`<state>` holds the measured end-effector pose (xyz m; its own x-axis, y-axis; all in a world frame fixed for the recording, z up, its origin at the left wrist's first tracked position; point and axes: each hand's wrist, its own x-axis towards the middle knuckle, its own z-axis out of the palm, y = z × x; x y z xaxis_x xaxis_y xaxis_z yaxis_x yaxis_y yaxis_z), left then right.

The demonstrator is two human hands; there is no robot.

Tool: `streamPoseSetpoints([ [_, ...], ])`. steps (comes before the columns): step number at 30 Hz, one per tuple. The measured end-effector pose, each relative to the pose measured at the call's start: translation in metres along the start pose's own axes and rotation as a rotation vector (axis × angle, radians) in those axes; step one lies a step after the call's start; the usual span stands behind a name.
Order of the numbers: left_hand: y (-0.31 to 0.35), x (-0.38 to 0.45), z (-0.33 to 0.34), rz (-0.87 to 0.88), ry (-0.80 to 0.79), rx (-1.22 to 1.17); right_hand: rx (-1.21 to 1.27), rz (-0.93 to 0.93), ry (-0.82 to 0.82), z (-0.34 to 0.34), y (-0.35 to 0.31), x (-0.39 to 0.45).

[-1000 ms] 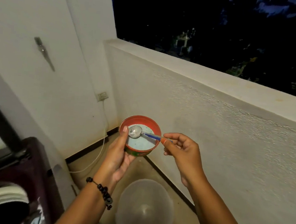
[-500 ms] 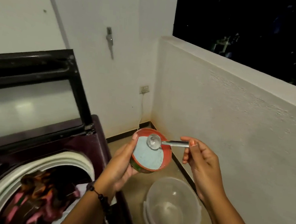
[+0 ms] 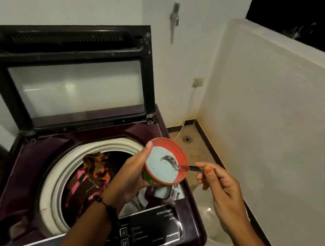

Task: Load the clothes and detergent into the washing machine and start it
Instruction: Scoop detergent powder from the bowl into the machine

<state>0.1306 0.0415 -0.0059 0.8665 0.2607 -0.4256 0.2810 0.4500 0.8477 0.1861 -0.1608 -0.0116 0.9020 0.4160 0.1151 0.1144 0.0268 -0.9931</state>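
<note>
A dark maroon top-loading washing machine [image 3: 34, 170] stands with its lid [image 3: 73, 70] raised. Colourful clothes [image 3: 93, 167] fill the white-rimmed drum. My left hand [image 3: 126, 177] grips a red tin of pale blue detergent powder [image 3: 163, 167], tilted, above the machine's right side. My right hand [image 3: 221, 186] pinches the handle of a metal spoon [image 3: 175, 164] whose bowl digs into the powder. The control panel [image 3: 147, 230] lies along the machine's front edge.
A clear plastic tub [image 3: 213, 223] sits on the floor right of the machine, partly hidden by my right arm. A white parapet wall [image 3: 277, 114] closes the right side. A wall socket [image 3: 198, 81] with a cable and a floor drain [image 3: 187, 139] lie in the corner.
The view swung left and down from the parapet to the open washer. Both hands carried the tin and spoon over the machine; the spoon now dips into the powder.
</note>
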Motion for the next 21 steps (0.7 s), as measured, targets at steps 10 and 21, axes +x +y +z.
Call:
streamPoseSetpoints([
  [10, -0.012, -0.006, -0.051, -0.062, 0.014, 0.005, 0.275, 0.242, 0.065, 0.061, 0.02, -0.019],
  [21, -0.032, -0.001, -0.076, -0.116, -0.064, 0.048, 0.558, 0.511, 0.208, 0.081, 0.038, -0.015],
])
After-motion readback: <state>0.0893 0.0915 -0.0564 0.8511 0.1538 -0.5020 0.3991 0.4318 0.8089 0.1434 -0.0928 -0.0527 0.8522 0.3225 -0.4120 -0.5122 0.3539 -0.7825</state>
